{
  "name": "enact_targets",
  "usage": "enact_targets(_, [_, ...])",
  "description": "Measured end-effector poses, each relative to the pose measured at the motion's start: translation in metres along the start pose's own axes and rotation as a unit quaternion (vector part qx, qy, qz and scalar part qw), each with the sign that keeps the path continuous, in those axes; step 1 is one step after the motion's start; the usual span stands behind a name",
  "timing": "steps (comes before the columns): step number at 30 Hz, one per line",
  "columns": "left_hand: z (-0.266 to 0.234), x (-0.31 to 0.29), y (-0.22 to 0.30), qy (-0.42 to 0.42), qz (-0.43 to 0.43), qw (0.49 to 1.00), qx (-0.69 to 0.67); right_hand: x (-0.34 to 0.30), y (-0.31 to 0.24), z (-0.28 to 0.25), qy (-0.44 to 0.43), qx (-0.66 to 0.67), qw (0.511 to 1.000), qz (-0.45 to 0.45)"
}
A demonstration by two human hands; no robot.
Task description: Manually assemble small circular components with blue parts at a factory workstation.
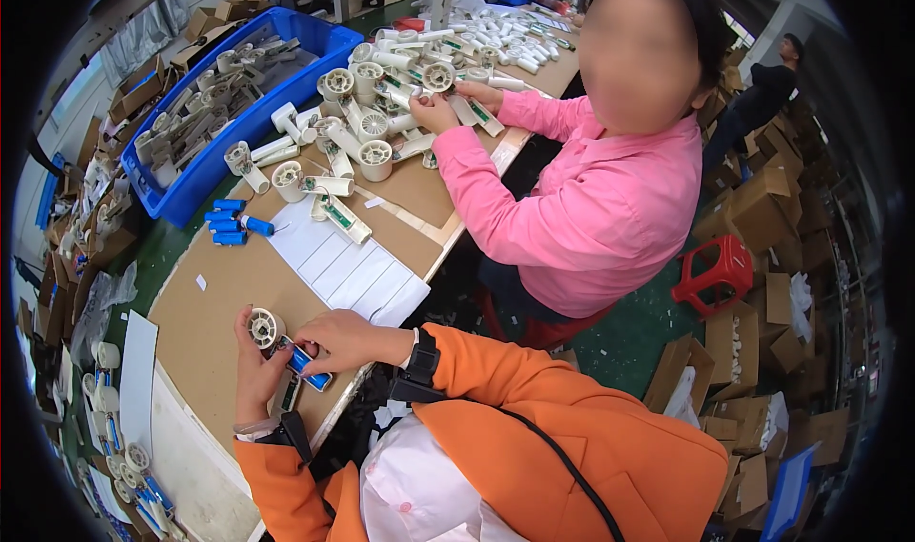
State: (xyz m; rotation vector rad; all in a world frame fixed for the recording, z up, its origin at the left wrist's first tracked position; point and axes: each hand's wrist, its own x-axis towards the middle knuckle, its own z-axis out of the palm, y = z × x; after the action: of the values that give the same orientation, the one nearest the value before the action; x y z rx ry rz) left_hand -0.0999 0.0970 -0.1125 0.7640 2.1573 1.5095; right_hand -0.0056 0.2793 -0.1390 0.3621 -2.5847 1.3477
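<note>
Over the near edge of the table, both my hands are on one white handheld fan body [265, 327], its round slotted head facing up. My left hand [254, 375] is closed around it just below the head. With bent fingers, my right hand [335, 340] grips a blue cylindrical battery [313, 368] lying along the fan's handle. Whether the battery is seated in the handle or only against it, I cannot tell. A dark green strip, perhaps a circuit board, shows beside the battery. Several more blue batteries [225, 225] lie farther up the table.
White ruled paper sheets [348, 270] lie mid-table, below a heap of white fan bodies [374, 159]. A big blue bin [176, 199] holds more parts. A co-worker in pink sleeves [562, 208] handles a fan part at right. Cardboard boxes [762, 208] and a red stool [715, 273] stand behind.
</note>
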Motion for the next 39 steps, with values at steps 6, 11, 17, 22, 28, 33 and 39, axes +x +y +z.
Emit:
enact_targets(6, [0.0, -0.004, 0.001, -0.004, -0.026, 0.999, -0.022, 0.002, -0.008, -0.002, -0.028, -0.001, 1.0, 0.008])
enact_targets(11, [0.0, 0.002, -0.014, 0.005, 0.008, 1.0, -0.028, -0.004, -0.011, -0.011, 0.031, 0.022, 0.999, 0.003])
enact_targets(17, [-0.003, -0.007, 0.006, 0.011, -0.003, 1.0, 0.0, -0.026, -0.007, -0.03, 0.157, 0.072, 0.985, 0.024])
enact_targets(22, [0.002, -0.005, 0.002, -0.007, -0.031, 0.999, -0.027, -0.036, 0.009, -0.089, 0.19, 0.438, 0.878, 0.033])
enact_targets(28, [-0.003, 0.001, -0.023, 0.003, 0.035, 0.999, 0.017, -0.04, 0.027, -0.113, 0.12, 0.5, 0.857, 0.046])
enact_targets(33, [0.003, 0.0, -0.009, -0.005, -0.003, 0.999, -0.046, -0.059, 0.039, -0.081, 0.141, 0.197, 0.969, 0.053])
enact_targets(39, [0.001, -0.001, 0.0, -0.003, -0.014, 0.999, -0.047, -0.053, 0.037, -0.08, 0.066, 0.088, 0.993, 0.052])
